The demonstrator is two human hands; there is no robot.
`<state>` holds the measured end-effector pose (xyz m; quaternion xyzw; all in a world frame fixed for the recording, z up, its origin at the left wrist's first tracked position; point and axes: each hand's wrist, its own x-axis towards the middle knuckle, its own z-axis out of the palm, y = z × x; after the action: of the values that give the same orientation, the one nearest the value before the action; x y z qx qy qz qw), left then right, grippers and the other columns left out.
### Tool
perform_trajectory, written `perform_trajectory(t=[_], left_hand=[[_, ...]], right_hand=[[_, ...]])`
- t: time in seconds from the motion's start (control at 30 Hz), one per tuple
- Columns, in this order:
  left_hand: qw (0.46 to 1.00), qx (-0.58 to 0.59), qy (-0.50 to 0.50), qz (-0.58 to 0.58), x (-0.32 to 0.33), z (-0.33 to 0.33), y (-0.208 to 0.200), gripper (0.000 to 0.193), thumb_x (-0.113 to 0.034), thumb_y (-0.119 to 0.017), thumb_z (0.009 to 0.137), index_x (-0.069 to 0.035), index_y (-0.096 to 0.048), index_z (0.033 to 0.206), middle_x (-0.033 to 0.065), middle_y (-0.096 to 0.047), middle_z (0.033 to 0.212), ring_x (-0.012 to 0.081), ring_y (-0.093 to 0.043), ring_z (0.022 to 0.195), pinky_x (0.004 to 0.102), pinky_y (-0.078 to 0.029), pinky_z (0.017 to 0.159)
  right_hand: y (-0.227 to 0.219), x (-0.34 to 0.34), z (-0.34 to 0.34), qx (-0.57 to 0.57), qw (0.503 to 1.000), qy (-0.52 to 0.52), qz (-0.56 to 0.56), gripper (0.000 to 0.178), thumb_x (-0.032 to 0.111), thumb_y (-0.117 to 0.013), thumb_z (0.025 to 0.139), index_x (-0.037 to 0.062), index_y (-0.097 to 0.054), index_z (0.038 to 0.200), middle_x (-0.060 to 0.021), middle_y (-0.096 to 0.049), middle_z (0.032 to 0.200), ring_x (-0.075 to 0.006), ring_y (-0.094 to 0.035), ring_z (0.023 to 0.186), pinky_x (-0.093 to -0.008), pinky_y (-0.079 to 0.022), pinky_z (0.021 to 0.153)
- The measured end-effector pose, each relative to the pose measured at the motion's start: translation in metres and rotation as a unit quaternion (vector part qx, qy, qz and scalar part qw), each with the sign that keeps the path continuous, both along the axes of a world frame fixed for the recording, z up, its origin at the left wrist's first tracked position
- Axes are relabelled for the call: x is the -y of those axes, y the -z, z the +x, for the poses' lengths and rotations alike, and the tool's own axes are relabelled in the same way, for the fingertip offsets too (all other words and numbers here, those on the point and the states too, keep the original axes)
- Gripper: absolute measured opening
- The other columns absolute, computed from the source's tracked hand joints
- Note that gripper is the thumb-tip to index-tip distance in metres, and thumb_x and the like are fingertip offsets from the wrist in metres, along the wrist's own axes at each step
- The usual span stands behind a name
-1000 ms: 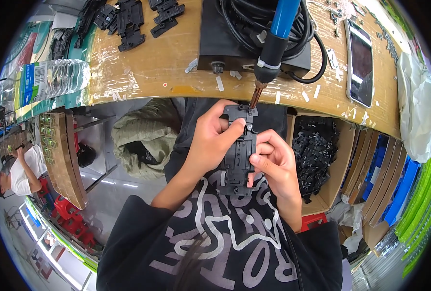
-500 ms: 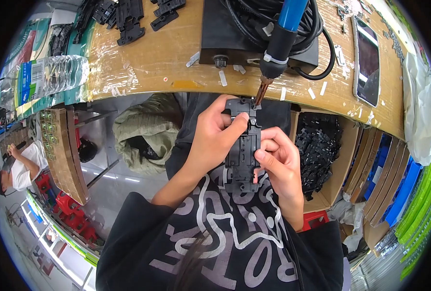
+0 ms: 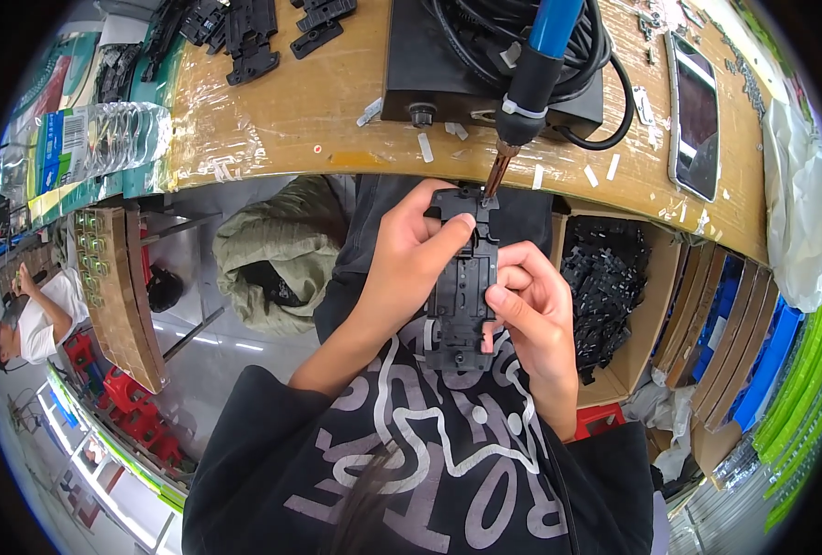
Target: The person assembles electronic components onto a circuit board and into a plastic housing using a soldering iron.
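A long black plastic part, shaped like a small chassis, is held between my two hands just below the table's near edge. My left hand is closed round its upper left side, thumb pressed across its face. Lower on the right edge, my right hand grips it with thumb and curled fingers; one fingertip shows through a notch near the bottom. At the part's top right corner is the copper-coloured tip of a soldering iron with a blue handle. Whether the tip touches the plastic is hard to tell.
Behind the iron stands a black control box with coiled cable. A phone lies to the right, a plastic bottle to the left, several black parts at the back left. Below right sits a carton full of black pieces.
The black part has tilted very slightly at its top, under the iron's tip. Both hands keep their grip, and the view has shifted a little.
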<state>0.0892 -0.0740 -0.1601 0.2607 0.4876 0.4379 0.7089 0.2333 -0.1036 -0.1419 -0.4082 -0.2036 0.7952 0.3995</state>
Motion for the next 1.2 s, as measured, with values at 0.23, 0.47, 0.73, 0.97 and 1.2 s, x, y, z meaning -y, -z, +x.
perform_trajectory(t=[0.23, 0.47, 0.73, 0.97, 1.2], left_hand=[[0.993, -0.09, 0.024, 0.071, 0.004, -0.012, 0.018, 0.022, -0.015, -0.052, 0.084, -0.001, -0.047, 0.099, 0.0007, -0.053, 0.064, 0.0029, -0.048, 0.053, 0.0174, -0.035, 0.045], [0.929, -0.233, 0.271, 0.098, -0.008, -0.073, -0.009, 0.023, -0.018, -0.055, 0.082, -0.002, -0.05, 0.097, -0.0007, -0.051, 0.056, 0.0049, -0.048, 0.05, 0.0183, -0.035, 0.044], [0.898, -0.359, -0.142, 0.212, -0.062, -0.112, -0.058, 0.016, -0.014, -0.054, 0.083, -0.004, -0.054, 0.095, -0.0009, -0.053, 0.067, 0.0026, -0.046, 0.056, 0.0148, -0.034, 0.049], [0.702, -0.613, -0.12, 0.342, -0.095, -0.124, -0.026, 0.039, -0.016, -0.064, 0.071, -0.006, -0.05, 0.105, 0.0101, -0.043, 0.116, 0.0275, -0.036, 0.11, 0.0361, -0.028, 0.093], [0.669, -0.66, -0.065, 0.335, -0.1, -0.119, -0.03, 0.042, -0.018, -0.066, 0.069, -0.006, -0.05, 0.106, 0.0097, -0.04, 0.121, 0.0303, -0.034, 0.111, 0.0389, -0.028, 0.093]], right_hand=[[0.017, -0.005, -0.006, 0.015, 0.999, -0.05, 0.011, 0.015, -0.001, -0.052, 0.079, 0.0007, -0.042, 0.09, -0.0048, -0.055, 0.07, -0.0113, -0.053, 0.048, -0.021, -0.043, 0.043], [0.052, 0.002, 0.035, 0.122, 0.991, -0.044, -0.015, 0.014, -0.002, -0.054, 0.076, 0.0021, -0.044, 0.085, 0.0002, -0.049, 0.064, -0.008, -0.048, 0.045, -0.0209, -0.043, 0.04], [0.191, 0.013, 0.149, 0.283, 0.914, 0.272, -0.101, 0.012, 0.007, -0.048, 0.076, 0.0029, -0.046, 0.088, -0.0096, -0.052, 0.076, -0.0152, -0.055, 0.054, -0.0283, -0.048, 0.038], [0.34, 0.087, 0.231, 0.096, 0.79, 0.558, -0.235, 0.036, 0.018, -0.046, 0.078, -0.005, -0.042, 0.106, -0.022, -0.047, 0.101, -0.0366, -0.055, 0.082, -0.0451, -0.051, 0.072], [0.233, 0.047, 0.245, 0.235, 0.815, 0.526, -0.063, 0.019, 0.015, -0.052, 0.075, 0.0057, -0.049, 0.091, -0.0087, -0.055, 0.079, -0.0196, -0.057, 0.066, -0.033, -0.052, 0.058]])
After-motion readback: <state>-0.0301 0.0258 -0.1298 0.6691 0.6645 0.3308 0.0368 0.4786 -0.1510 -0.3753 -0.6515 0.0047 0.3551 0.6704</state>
